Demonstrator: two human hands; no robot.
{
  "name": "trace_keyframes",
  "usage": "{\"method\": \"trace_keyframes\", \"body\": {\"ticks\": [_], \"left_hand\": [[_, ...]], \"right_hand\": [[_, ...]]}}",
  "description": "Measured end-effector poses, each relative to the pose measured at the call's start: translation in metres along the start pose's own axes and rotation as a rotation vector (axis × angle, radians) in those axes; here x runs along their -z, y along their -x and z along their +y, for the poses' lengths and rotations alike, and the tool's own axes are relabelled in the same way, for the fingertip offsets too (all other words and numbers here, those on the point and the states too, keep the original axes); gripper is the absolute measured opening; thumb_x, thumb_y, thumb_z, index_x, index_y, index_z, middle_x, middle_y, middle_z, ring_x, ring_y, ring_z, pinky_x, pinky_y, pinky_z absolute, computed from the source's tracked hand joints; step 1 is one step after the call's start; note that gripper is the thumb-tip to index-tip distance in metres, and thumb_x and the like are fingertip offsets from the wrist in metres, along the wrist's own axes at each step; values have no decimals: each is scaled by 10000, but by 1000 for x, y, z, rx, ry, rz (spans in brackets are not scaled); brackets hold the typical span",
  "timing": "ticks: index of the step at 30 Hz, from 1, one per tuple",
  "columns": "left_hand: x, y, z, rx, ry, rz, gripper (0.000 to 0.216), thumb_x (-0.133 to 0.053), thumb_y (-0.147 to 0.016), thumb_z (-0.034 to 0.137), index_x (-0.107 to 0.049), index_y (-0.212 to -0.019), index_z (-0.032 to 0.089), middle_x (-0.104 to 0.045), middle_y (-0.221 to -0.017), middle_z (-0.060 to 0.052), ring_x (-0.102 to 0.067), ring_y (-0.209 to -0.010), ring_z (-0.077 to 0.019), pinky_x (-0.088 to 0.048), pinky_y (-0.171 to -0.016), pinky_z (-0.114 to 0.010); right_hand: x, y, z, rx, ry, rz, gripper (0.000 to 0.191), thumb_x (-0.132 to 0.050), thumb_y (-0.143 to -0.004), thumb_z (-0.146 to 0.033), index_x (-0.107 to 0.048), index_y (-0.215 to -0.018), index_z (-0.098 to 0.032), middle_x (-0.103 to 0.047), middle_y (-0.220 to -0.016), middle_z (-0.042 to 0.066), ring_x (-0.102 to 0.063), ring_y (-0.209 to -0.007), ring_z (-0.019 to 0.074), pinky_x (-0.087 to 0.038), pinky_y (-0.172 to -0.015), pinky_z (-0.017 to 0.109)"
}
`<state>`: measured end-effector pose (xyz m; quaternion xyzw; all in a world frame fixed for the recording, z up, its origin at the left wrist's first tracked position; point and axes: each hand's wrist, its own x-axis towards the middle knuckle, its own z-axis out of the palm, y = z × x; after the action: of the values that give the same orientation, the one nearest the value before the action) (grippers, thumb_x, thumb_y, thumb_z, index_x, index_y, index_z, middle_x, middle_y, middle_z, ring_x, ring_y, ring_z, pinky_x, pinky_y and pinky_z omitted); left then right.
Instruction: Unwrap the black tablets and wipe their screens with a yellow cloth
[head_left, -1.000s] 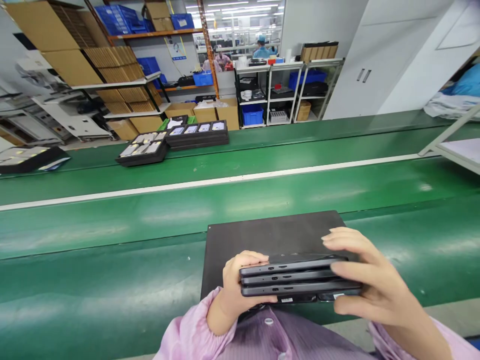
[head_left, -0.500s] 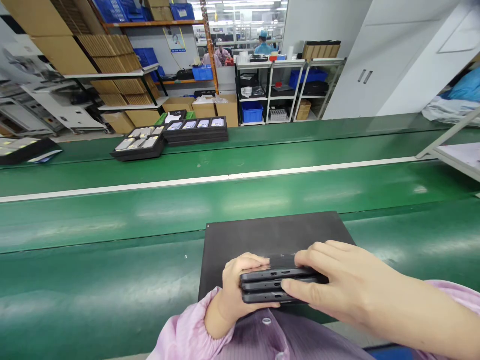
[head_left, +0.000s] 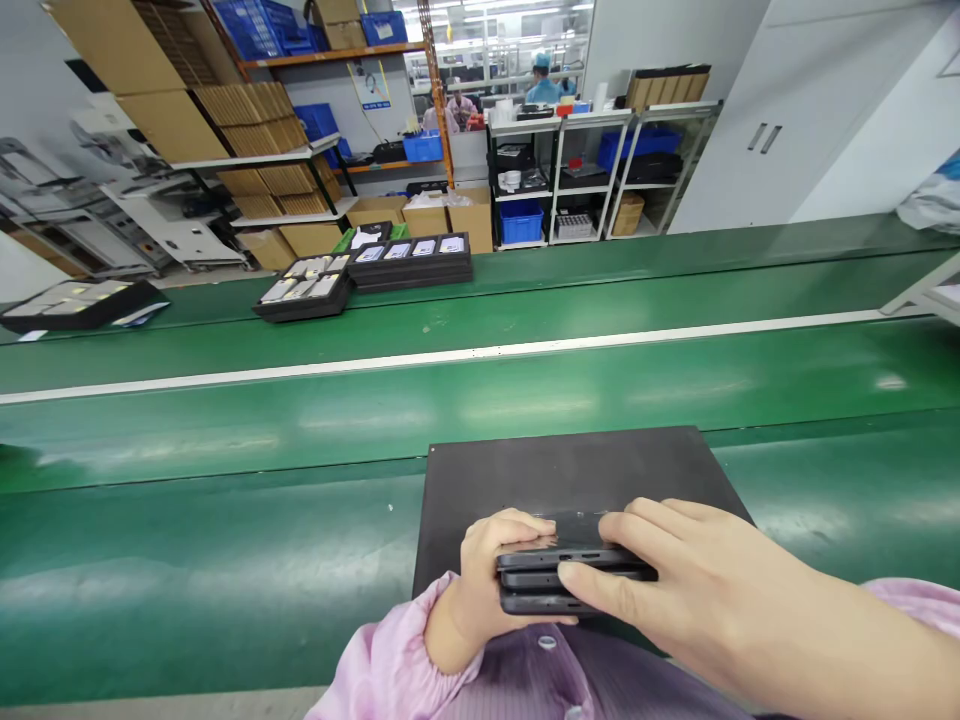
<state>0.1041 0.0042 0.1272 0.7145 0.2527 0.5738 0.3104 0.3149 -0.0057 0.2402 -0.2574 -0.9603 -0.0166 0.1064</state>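
Three dark phone-like devices (head_left: 536, 605) are stacked flat between my hands, their port edges turned toward me. The top one has a glossy upper face. My left hand (head_left: 487, 570) wraps round the left end of the stack, some fingers on top and others underneath. From the right, my right hand (head_left: 675, 570) closes on the stack, with its thumb against the port edges and its fingers over the top; it hides the right end. Below and beyond the stack lies a flat black mat (head_left: 570, 465).
The mat rests on a green bench (head_left: 225, 560) crossed by a white strip (head_left: 375, 362). Black trays of flat pieces (head_left: 304, 290) stand at the far left. Behind are shelves (head_left: 559, 190), cartons (head_left: 472, 220), a white cabinet (head_left: 810, 110), and a person in blue (head_left: 543, 88) beyond a window.
My view has shifted slightly, so the bench and shelves sit further right in it. My right thumb has slid a little up and left on the port edges; both hands still grip the stack.
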Motion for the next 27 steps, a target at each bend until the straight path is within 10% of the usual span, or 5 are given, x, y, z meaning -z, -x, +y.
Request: {"method": "trace_keyframes", "body": {"ticks": [27], "left_hand": [[2, -1, -2, 2, 65, -22, 603, -777, -594, 511, -554, -1088, 247, -707, -924, -81, -692, -797, -224, -584, -717, -341]], "right_hand": [[0, 12, 0, 28, 12, 74, 304, -367, -906, -148, -533, -1152, -213, -629, -1005, 107, -550, -702, 177, -441, -597, 309]]}}
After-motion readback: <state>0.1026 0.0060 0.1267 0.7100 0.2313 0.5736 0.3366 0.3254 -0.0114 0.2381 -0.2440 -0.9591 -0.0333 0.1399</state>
